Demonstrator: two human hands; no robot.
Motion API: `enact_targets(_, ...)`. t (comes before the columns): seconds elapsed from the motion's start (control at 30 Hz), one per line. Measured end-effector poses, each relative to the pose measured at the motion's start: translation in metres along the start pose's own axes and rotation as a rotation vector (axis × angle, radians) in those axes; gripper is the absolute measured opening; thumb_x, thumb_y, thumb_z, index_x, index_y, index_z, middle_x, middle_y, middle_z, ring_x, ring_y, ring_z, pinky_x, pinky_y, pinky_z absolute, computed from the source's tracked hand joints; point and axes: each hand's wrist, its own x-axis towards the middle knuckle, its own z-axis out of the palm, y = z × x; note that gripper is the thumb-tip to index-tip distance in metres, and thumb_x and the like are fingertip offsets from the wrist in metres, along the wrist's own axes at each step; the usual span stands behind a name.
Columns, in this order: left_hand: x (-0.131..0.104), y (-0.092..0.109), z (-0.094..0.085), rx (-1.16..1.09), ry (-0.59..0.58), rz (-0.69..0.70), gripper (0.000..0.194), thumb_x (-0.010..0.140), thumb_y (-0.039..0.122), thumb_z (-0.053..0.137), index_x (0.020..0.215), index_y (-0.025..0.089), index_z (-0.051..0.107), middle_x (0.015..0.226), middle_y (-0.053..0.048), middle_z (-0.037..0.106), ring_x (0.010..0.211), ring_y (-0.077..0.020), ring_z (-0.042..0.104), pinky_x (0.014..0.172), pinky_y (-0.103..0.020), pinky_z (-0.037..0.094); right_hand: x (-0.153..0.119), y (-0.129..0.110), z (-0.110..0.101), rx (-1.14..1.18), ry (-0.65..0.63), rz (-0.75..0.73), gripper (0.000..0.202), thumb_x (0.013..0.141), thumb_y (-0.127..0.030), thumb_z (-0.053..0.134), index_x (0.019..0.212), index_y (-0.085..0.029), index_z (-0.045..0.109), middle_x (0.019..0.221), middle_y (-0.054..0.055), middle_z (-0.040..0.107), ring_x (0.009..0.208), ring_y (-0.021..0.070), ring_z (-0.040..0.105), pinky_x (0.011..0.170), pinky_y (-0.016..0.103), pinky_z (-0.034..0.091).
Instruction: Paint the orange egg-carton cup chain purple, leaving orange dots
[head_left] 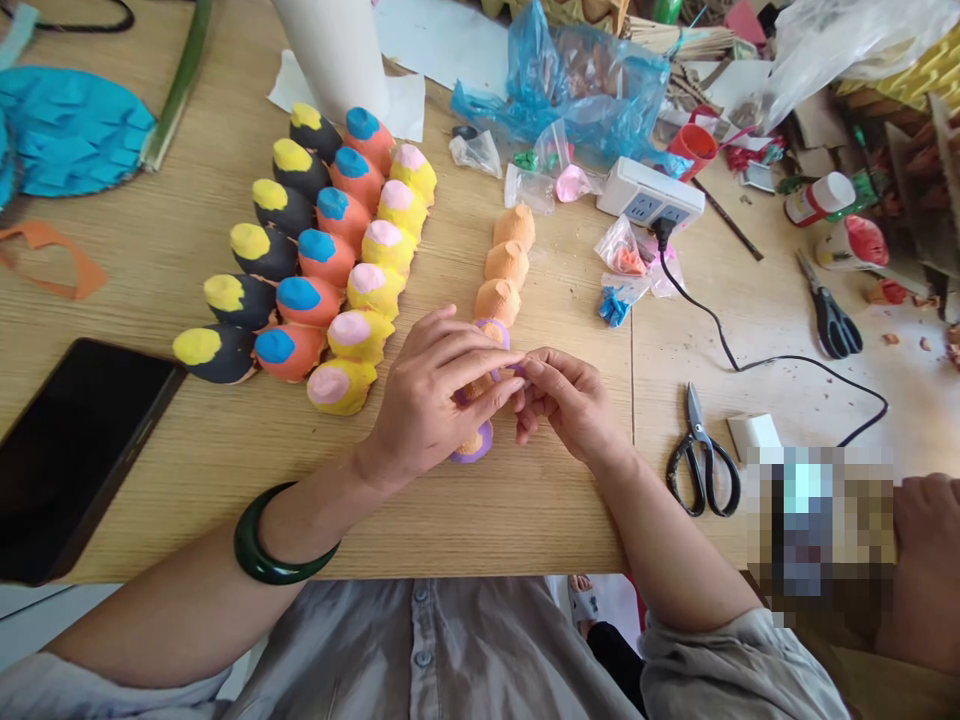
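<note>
An orange strip of joined egg-carton cups (502, 263) runs away from me along the tabletop. Purple clay (480, 446) rims its nearer cups, partly hidden under my fingers. My left hand (439, 385) lies over those cups, thumb and forefinger closing on a small bit of purple clay at the strip's right side. The thumb and forefinger of my right hand (570, 405) pinch the same purple bit, with the other fingers curled. To the left stand rows of painted cups: black with yellow tops (271, 249), orange with blue tops (327, 256), yellow with pink tops (386, 246).
A phone (75, 450) lies at left. On the right are scissors (703, 460), a second pair (829, 315), a power strip (649, 193) with its cord, and clay bags (619, 300). A blue plastic bag (570, 90) sits behind. Another person's hand (926, 530) shows at right.
</note>
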Motion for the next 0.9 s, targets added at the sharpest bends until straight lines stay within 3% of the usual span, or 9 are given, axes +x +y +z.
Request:
enact_targets(0.23, 0.003, -0.001, -0.004, -0.022, -0.068, 0.020, 0.020, 0.109, 0.028, 0.067, 0.097, 0.033, 0.083, 0.096, 0.001, 0.087, 0.099, -0.0256, 0.081, 0.123, -0.060, 0.057, -0.003, -0.002, 0.001, -0.067, -0.036, -0.016, 0.049, 0.091, -0.064, 0.092, 0.091, -0.020, 0.071, 0.073, -0.003, 0.074, 0.051, 0.0108, 0.068, 0.050, 0.024, 0.064)
enact_targets(0.37, 0.003, 0.001, -0.006, -0.076, -0.036, -0.006, 0.019, 0.109, 0.031, 0.068, 0.097, 0.033, 0.083, 0.095, 0.001, 0.086, 0.101, -0.0254, 0.081, 0.122, -0.058, 0.058, -0.004, -0.002, -0.001, -0.062, -0.068, -0.024, 0.047, 0.096, -0.063, 0.088, 0.092, -0.020, 0.071, 0.075, -0.002, 0.074, 0.053, 0.0108, 0.068, 0.050, 0.024, 0.064)
enact_targets(0.53, 0.001, 0.003, -0.007, -0.189, 0.096, -0.205, 0.013, 0.110, 0.036, 0.074, 0.102, 0.034, 0.085, 0.105, 0.001, 0.088, 0.106, -0.0241, 0.082, 0.107, -0.049, 0.067, 0.002, 0.005, -0.008, 0.031, 0.021, -0.020, 0.037, 0.093, -0.051, 0.091, 0.097, -0.020, 0.074, 0.081, -0.001, 0.074, 0.056, 0.0099, 0.062, 0.052, 0.026, 0.066)
enact_targets(0.67, 0.001, 0.003, -0.008, -0.284, 0.037, -0.319, 0.019, 0.113, 0.039, 0.070, 0.110, 0.032, 0.087, 0.112, 0.000, 0.089, 0.108, -0.0235, 0.083, 0.101, -0.044, 0.069, 0.003, 0.005, -0.010, 0.115, 0.036, -0.022, 0.023, 0.088, -0.032, 0.089, 0.102, -0.019, 0.076, 0.091, 0.000, 0.074, 0.063, 0.0100, 0.059, 0.052, 0.025, 0.066)
enact_targets(0.77, 0.001, 0.004, -0.009, -0.281, 0.005, -0.259, 0.021, 0.114, 0.034, 0.067, 0.115, 0.031, 0.087, 0.121, -0.002, 0.089, 0.116, -0.0245, 0.082, 0.107, -0.046, 0.068, 0.001, 0.002, -0.008, 0.135, -0.002, -0.004, 0.017, 0.091, -0.032, 0.085, 0.099, -0.018, 0.077, 0.090, -0.001, 0.069, 0.062, 0.0088, 0.055, 0.051, 0.024, 0.066)
enact_targets(0.9, 0.000, 0.002, -0.007, -0.159, 0.023, -0.061, 0.022, 0.113, 0.026, 0.068, 0.122, 0.032, 0.086, 0.124, -0.002, 0.088, 0.120, -0.0244, 0.080, 0.108, -0.047, 0.067, -0.001, 0.000, -0.004, 0.164, -0.024, -0.003, 0.029, 0.091, -0.043, 0.091, 0.098, -0.018, 0.078, 0.090, -0.001, 0.070, 0.062, 0.0087, 0.057, 0.049, 0.024, 0.065)
